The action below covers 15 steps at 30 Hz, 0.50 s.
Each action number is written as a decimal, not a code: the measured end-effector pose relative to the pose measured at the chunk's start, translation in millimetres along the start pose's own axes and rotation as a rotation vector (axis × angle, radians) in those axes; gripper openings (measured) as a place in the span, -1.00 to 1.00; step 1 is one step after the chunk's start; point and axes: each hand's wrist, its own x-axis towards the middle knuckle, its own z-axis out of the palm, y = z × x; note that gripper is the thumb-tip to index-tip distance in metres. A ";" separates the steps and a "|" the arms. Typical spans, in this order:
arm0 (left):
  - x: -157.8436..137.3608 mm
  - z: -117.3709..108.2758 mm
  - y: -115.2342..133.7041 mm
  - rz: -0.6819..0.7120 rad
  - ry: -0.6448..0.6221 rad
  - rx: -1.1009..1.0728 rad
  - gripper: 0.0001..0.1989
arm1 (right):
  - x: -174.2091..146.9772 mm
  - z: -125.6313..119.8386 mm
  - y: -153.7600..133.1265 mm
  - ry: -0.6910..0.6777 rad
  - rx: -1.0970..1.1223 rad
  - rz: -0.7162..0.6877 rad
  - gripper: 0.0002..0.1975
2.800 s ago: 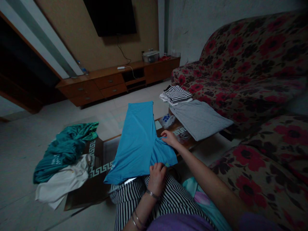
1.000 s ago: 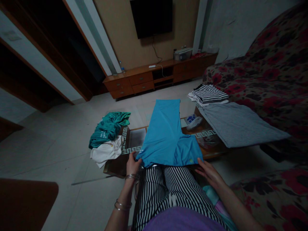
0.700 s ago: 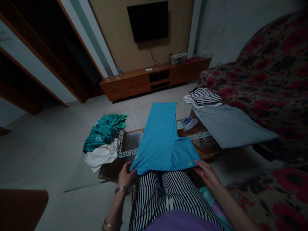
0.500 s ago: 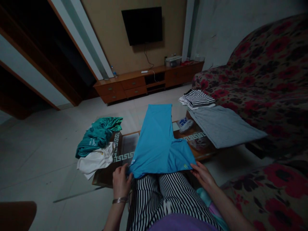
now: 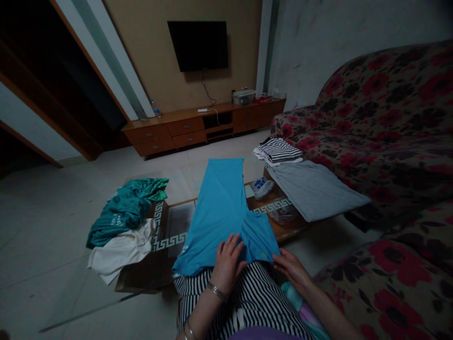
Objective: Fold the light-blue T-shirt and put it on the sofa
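Note:
A blue T-shirt (image 5: 218, 203) lies folded lengthwise across the coffee table, its near end over my striped trousers. One sleeve sticks out on the right. My left hand (image 5: 228, 262), with bracelets at the wrist, rests on the near part of the shirt with fingers stretched out. At the sleeve's hem, my right hand (image 5: 290, 267) pinches the cloth between thumb and fingers.
On the table's left end (image 5: 170, 242) lie a green garment (image 5: 123, 210) and a white garment (image 5: 122, 250). A grey garment (image 5: 316, 189), a striped folded stack (image 5: 279, 150) and a plastic bag (image 5: 262, 187) are rightward. A flowered sofa (image 5: 385, 141) borders the right.
My left hand has let go of the shirt's left corner and moved right onto its middle. My right hand stays at the sleeve. The view has shifted slightly.

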 end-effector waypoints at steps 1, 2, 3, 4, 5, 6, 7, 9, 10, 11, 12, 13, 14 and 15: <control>6.5 -0.5 1.9 -0.020 -0.007 0.014 -0.41 | 0.1 0.8 -0.9 -0.004 -0.003 -0.001 -0.55; 12.1 -1.6 2.6 -0.040 -0.014 0.030 -0.36 | 0.2 2.0 -2.0 -0.004 -0.001 -0.004 -0.54; 16.3 -3.0 2.4 -0.055 -0.026 0.046 -0.31 | 0.3 3.5 -3.5 -0.005 0.007 -0.012 -0.54; 18.8 -4.2 1.8 -0.063 -0.048 0.060 -0.27 | 0.1 5.3 -5.2 -0.006 0.022 -0.021 -0.53; 19.4 -4.8 1.4 -0.062 -0.078 0.070 -0.22 | -0.3 7.4 -7.1 -0.009 0.042 -0.032 -0.52; 18.1 -4.6 1.5 -0.056 -0.110 0.080 -0.18 | -1.1 9.8 -9.4 -0.012 0.065 -0.044 -0.52; 15.1 -3.4 2.5 -0.052 -0.136 0.090 -0.15 | -2.4 12.4 -12.2 -0.013 0.088 -0.057 -0.52; 5.4 1.9 7.3 -0.057 -0.145 0.110 -0.15 | -6.1 19.3 -19.9 -0.005 0.133 -0.086 -0.55; -0.2 5.8 10.9 -0.065 -0.131 0.117 -0.18 | -8.4 23.8 -25.4 0.001 0.154 -0.099 -0.57; -5.6 10.0 15.0 -0.075 -0.110 0.118 -0.22 | -10.7 29.2 -32.0 0.004 0.171 -0.114 -0.57; -10.4 14.3 19.1 -0.088 -0.085 0.114 -0.26 | -12.6 35.6 -39.8 0.003 0.182 -0.132 -0.57; -14.4 18.2 23.0 -0.104 -0.060 0.106 -0.31 | -13.9 43.0 -48.6 -0.005 0.185 -0.153 -0.56; -17.2 21.5 26.2 -0.124 -0.035 0.094 -0.34 | -14.0 51.5 -58.1 -0.016 0.177 -0.180 -0.55; -19.2 24.2 28.7 -0.146 -0.011 0.079 -0.37 | -12.8 61.1 -67.6 -0.027 0.160 -0.213 -0.54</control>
